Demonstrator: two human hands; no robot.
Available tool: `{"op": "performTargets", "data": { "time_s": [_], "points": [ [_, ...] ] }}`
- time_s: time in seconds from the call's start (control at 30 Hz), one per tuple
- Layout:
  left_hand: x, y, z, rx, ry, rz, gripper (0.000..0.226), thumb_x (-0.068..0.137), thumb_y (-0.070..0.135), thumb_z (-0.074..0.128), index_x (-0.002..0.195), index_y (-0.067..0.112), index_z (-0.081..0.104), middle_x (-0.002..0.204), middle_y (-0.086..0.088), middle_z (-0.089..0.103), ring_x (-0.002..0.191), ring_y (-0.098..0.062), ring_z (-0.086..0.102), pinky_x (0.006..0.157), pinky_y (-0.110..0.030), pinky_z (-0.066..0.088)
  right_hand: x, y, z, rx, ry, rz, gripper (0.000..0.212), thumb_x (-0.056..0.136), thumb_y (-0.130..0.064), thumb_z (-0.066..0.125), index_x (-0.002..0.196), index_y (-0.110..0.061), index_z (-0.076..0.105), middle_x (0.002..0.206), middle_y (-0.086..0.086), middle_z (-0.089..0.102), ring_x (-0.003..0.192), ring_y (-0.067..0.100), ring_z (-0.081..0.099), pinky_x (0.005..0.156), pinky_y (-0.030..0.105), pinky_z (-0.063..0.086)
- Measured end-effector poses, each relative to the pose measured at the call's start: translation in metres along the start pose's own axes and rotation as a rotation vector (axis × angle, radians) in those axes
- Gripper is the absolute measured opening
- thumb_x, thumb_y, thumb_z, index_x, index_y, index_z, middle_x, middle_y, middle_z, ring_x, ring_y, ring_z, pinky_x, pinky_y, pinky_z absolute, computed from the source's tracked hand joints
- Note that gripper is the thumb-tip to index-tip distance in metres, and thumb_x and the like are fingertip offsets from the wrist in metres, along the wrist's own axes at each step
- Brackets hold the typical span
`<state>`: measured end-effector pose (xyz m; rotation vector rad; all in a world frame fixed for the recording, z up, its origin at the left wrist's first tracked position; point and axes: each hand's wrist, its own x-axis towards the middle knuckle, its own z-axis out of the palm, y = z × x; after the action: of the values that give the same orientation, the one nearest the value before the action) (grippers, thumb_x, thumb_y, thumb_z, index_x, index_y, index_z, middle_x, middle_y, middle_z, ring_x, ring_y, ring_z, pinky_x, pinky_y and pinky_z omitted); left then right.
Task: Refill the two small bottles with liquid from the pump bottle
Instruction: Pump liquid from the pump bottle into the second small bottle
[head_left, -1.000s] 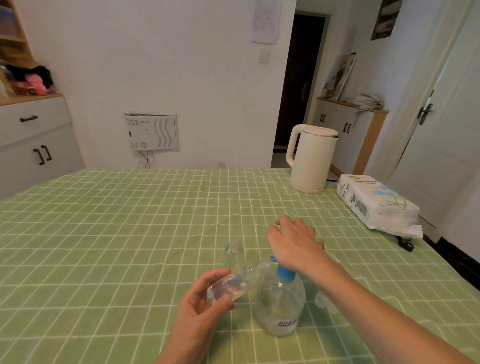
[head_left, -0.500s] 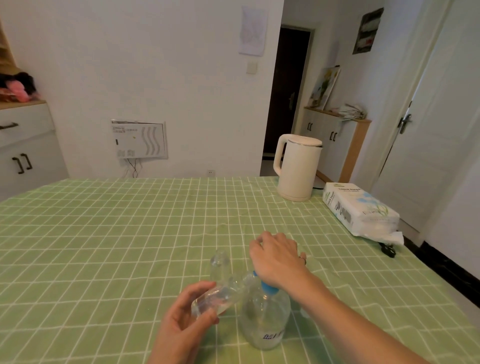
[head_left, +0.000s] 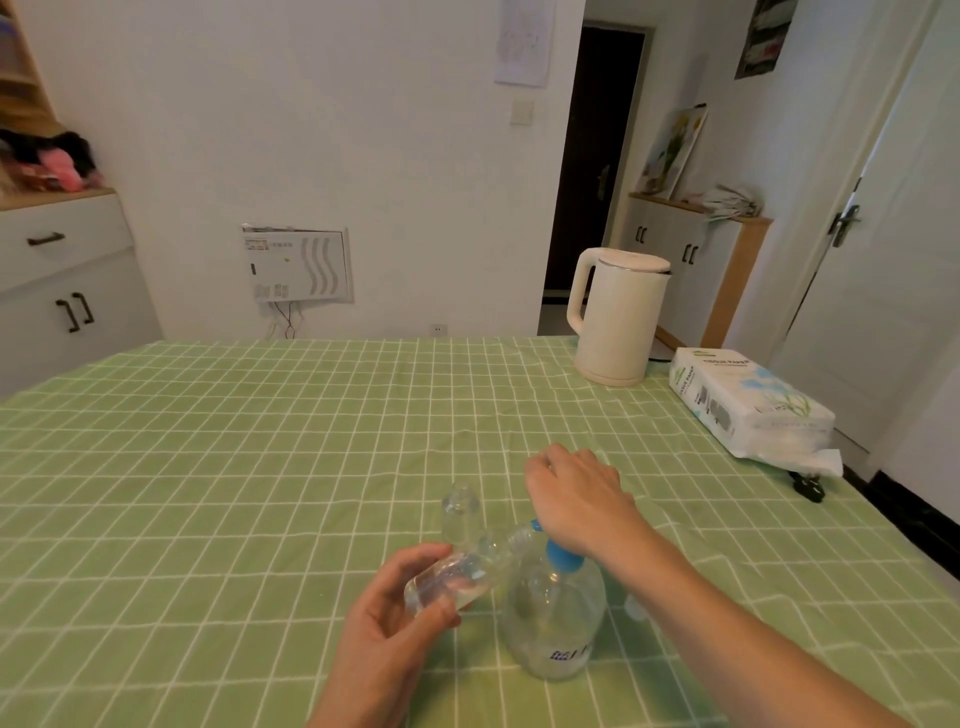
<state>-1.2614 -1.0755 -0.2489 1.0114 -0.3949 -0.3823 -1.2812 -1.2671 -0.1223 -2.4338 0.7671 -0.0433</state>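
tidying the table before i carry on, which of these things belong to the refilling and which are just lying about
Job: pump bottle, tilted small bottle in left hand, upright small bottle behind it, right hand on its pump.
Lying about: kettle, tissue pack, plug.

A: What is the person wearing?

B: Nothing that shows; the right forearm (head_left: 727, 613) is bare from the wrist to the lower right edge; the left forearm (head_left: 358, 696) is only a short bare stretch at the bottom edge.

A: And the hands?

B: The left hand (head_left: 395, 618) and the right hand (head_left: 576, 499) are bare too; the nails are too blurred to judge. Whether there is a ring on the right hand I cannot tell.
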Motion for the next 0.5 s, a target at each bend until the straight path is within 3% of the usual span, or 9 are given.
{"op": "performTargets", "data": {
  "time_s": [0.17,0.27,0.4,0.5],
  "points": [
    [-0.0003,0.0030,0.0019,-0.017,-0.021,-0.006,0.061,0.052,0.023,0.102,0.106,0.010,0.076,0.114,-0.010,0.074,0.100,-0.033,0.073,0.083,-0.034,0.061,-0.0015,-0.0008,0.0020,-0.016,0.002,0.012,0.034,0.096,-0.037,0.026,0.108,-0.023,0.054,0.125,0.006,0.050,0.121,0.033,0.041,0.108,0.059,0.030],
    [-0.0008,0.0022,0.0013,-0.015,0.000,-0.008,0.051,0.057,0.011,0.092,0.105,0.010,0.076,0.113,-0.010,0.074,0.100,-0.035,0.071,0.083,-0.036,0.062,-0.0008,-0.0014,-0.0007,-0.008,0.006,0.016,0.032,0.096,-0.038,0.026,0.107,-0.023,0.053,0.122,0.005,0.049,0.120,0.032,0.040,0.109,0.060,0.029],
    [-0.0021,0.0028,0.0007,-0.010,0.016,-0.019,0.054,0.057,0.012,0.097,0.106,0.008,0.075,0.114,-0.012,0.073,0.100,-0.035,0.072,0.082,-0.037,0.062,-0.0006,-0.0023,-0.0059,0.008,0.012,0.011,0.032,0.095,-0.039,0.025,0.104,-0.024,0.052,0.117,0.004,0.047,0.117,0.031,0.039,0.108,0.062,0.028],
    [-0.0031,0.0026,-0.0003,-0.036,0.009,-0.024,0.038,0.070,-0.005,0.080,0.106,0.008,0.076,0.113,-0.012,0.073,0.096,-0.031,0.074,0.078,-0.034,0.062,-0.0001,-0.0023,-0.0064,0.030,0.002,0.020,0.033,0.096,-0.038,0.025,0.104,-0.022,0.052,0.117,0.004,0.048,0.117,0.031,0.039,0.108,0.061,0.029]
  ]
}}
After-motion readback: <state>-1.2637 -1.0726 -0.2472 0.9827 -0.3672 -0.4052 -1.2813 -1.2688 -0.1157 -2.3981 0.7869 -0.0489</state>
